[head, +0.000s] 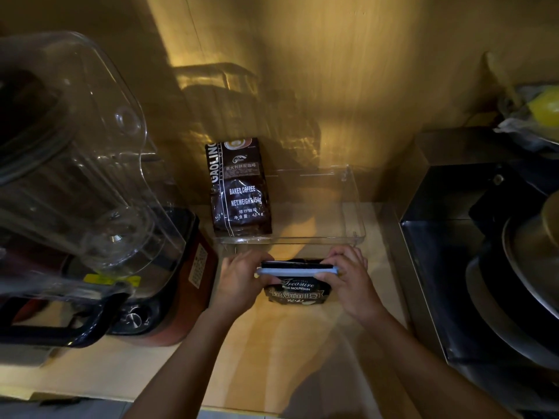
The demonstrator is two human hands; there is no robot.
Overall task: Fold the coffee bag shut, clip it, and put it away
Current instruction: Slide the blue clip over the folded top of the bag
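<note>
Pale blue plastic ran across the folded top of the coffee bag (pixel 295 290): the clip (pixel 298 270), a long bar sitting level over the fold. Fingers of the left hand (pixel 239 278) were curled narrow round the clip's left end, and those of the right hand (pixel 348 278) pinched its right end, thumbs on the near side, so both hands were closed on clip and bag together. Whether the clip had fully snapped shut could not be told.

The bag stood upright on the pale wooden counter (pixel 272 343), just in front of a clear plastic bin (pixel 354 207), between the two wrists.

Judging by its look, the bag was glossy foil-like film, soft and crinkly, likely slippery under dry fingers and inclined to spring its fold open if let go. It seemed only part full, so probably light, and its loose contents would shift and let the body slump. The rigid clipped edge looked like the surest place to hold it, one hand at each end, or a single hand round the body below the clip for lifting into the bin.

Counted: two hands, one clip, two coffee bags in all, the second bag (pixel 239 189) a taller dark one standing inside the bin at its left end. One bin. One blender (pixel 90 207) stood left of the hands.
</note>
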